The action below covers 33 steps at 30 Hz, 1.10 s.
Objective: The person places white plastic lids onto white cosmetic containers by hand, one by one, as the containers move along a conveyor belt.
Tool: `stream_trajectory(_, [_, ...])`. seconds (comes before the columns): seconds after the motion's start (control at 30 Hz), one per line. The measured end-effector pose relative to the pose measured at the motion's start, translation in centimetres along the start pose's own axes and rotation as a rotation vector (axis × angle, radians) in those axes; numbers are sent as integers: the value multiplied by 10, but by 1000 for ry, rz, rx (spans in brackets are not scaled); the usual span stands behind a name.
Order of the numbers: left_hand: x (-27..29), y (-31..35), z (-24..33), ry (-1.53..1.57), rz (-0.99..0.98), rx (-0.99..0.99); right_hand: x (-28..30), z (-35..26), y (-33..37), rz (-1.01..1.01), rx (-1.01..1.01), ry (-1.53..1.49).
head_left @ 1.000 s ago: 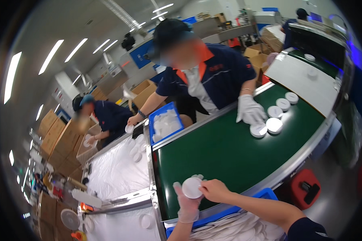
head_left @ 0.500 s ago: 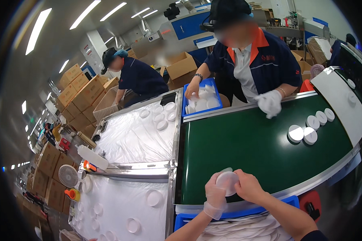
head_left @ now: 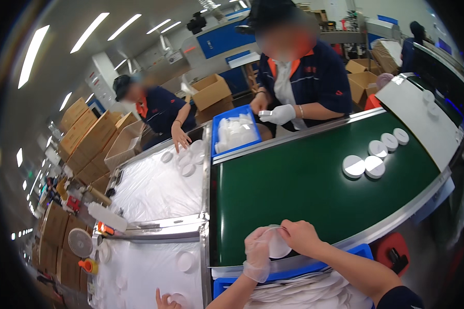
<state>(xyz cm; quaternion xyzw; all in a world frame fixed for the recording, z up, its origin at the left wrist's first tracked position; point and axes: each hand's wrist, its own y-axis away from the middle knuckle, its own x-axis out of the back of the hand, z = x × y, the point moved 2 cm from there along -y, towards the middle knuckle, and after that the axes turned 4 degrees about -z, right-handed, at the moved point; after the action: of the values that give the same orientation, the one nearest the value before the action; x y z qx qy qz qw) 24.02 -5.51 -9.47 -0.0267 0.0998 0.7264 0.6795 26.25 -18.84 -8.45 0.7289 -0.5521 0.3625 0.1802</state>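
Note:
Over the near edge of the green belt, my two hands are together on a round white lid-like piece (head_left: 280, 247); its exact kind is not clear. My left hand (head_left: 257, 248), in a thin clear glove, is closed on its left side. The fingers of my bare right hand (head_left: 298, 238) pinch its upper right rim. Below my wrists, a blue bin (head_left: 365, 252) holds a heap of thin flat white pieces (head_left: 314, 291). Further right on the green belt (head_left: 273, 190) stand several round white lidded containers (head_left: 375, 167).
Across the belt a co-worker holds a small white round piece beside a blue tray (head_left: 215, 149) of white pieces. Another co-worker reaches over round pieces on the plastic-covered table (head_left: 154, 195). A hand (head_left: 165, 299) shows at lower left. A small fan (head_left: 80, 242) and bottle (head_left: 107, 216) stand left.
The view has shifted right. In my hands the round piece has tilted. The co-worker opposite has brought both hands together; the other now reaches over the table. A hand has appeared at lower left.

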Motion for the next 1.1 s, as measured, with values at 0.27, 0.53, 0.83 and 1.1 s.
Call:
stream_trajectory(0.27, [-4,-4,5,18,-111,30,7,4,-5,224,-74,-309])
stream_trajectory(0.53, [-5,-2,5,-17,54,-8,7,-3,0,150,58,-232])
stream_trajectory(0.83, [-3,-1,1,-158,-8,158,-10,14,-1,-133,-158,-25])
stream_trajectory(1.1, [0,-6,0,-141,26,125,-13,12,-3,-97,-123,-60])
